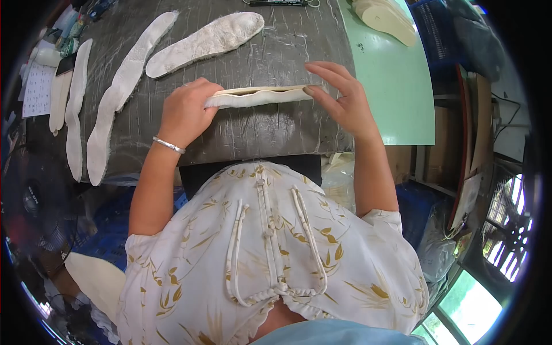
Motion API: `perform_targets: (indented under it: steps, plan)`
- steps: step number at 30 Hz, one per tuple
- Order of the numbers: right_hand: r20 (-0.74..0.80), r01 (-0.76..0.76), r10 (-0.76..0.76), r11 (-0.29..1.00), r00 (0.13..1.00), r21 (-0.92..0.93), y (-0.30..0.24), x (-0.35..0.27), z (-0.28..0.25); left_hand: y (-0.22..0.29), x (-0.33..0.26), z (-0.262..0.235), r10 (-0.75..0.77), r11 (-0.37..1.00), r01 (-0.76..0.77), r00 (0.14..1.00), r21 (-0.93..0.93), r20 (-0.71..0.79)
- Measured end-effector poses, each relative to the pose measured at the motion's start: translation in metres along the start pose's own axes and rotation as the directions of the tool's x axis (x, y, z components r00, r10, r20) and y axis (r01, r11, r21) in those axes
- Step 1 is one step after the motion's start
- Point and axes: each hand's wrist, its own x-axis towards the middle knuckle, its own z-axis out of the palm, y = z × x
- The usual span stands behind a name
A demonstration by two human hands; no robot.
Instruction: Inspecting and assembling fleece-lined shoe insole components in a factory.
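From the head camera I look down on a grey, wrinkled worktop with my two hands working near its front edge. Between them lies a stack of cream insole pieces, its long axis running left to right, parallel to that front edge. My left hand is closed around the stack's left end, fingers curled over the top and clamped on it; a silver bangle sits on that wrist. My right hand is at the opposite end, fingers spread, with the thumb tip pressed against the stack's right tip and the other fingers arched above it, not closed on it. So the stack is pinned lengthwise between the two hands, each equally close to its own end.

Toward the back of the worktop a white fleecy insole lies at a slant, well apart from the hands. Along the left edge several long, narrow white strips lie roughly front to back. At the back right corner, on a pale green board, rests a pile of tan insoles.
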Motion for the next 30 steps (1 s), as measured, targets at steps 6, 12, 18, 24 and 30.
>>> perform_targets:
  steps: [6, 12, 18, 24, 30]
  plan:
    - [0.132, 0.194, -0.169, 0.958, 0.977, -0.211, -0.012, 0.015, 0.021, 0.003, 0.000, 0.000, 0.021, 0.999, -0.021, 1.000, 0.027, -0.003]
    - [0.132, 0.213, -0.184, 0.941, 0.974, -0.263, -0.009, 0.018, 0.032, 0.007, 0.002, -0.003, 0.046, 0.998, -0.048, 0.999, 0.050, 0.024]
    - [0.120, 0.163, -0.138, 0.957, 0.983, -0.240, -0.001, 0.016, 0.037, 0.010, 0.004, -0.006, 0.095, 0.995, -0.096, 0.994, 0.011, 0.060]
    - [0.070, 0.181, -0.171, 0.964, 0.983, -0.195, -0.005, 0.019, 0.039, 0.008, 0.005, -0.004, 0.099, 0.994, -0.100, 0.994, 0.031, 0.048]
    - [0.049, 0.279, -0.275, 0.940, 0.960, -0.194, -0.018, 0.023, 0.052, 0.008, 0.006, -0.002, 0.105, 0.993, -0.107, 0.994, 0.055, 0.037]
